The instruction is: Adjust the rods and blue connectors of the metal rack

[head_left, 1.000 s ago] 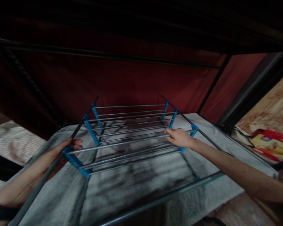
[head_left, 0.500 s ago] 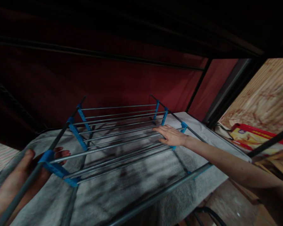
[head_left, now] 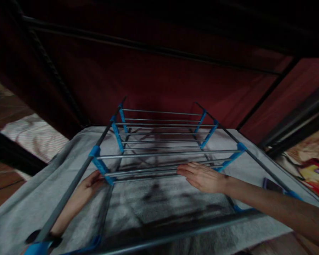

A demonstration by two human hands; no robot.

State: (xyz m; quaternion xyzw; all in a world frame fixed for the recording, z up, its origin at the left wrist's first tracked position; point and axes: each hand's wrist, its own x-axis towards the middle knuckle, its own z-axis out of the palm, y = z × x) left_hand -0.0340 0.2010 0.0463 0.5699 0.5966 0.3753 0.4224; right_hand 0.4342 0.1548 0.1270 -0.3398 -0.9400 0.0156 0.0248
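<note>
A folding drying rack (head_left: 168,155) of grey metal rods and blue plastic brackets stands on a grey cloth (head_left: 159,194). My left hand (head_left: 89,186) reaches in under the left side tube, its fingers closed at the lower end of the near left bracket (head_left: 100,164). Part of those fingers is hidden behind the bracket. My right hand (head_left: 202,177) is curled over the lower rods of the nearest tier, right of the middle. Its fingers lie close together and its thumb is mostly hidden. A dark band is round my left wrist.
A dark red panel (head_left: 149,85) with black metal bars rises behind the rack. A thick grey tube (head_left: 180,230) crosses in front. Striped fabric (head_left: 37,136) lies at the left. A dark flat object (head_left: 272,185) rests beside my right forearm, and a red and yellow package (head_left: 316,173) at the far right.
The view has turned left, so the rack sits further right. My left hand has gone from the side tube to the bracket's lower end. My right hand has come nearer, onto the front tier's rods.
</note>
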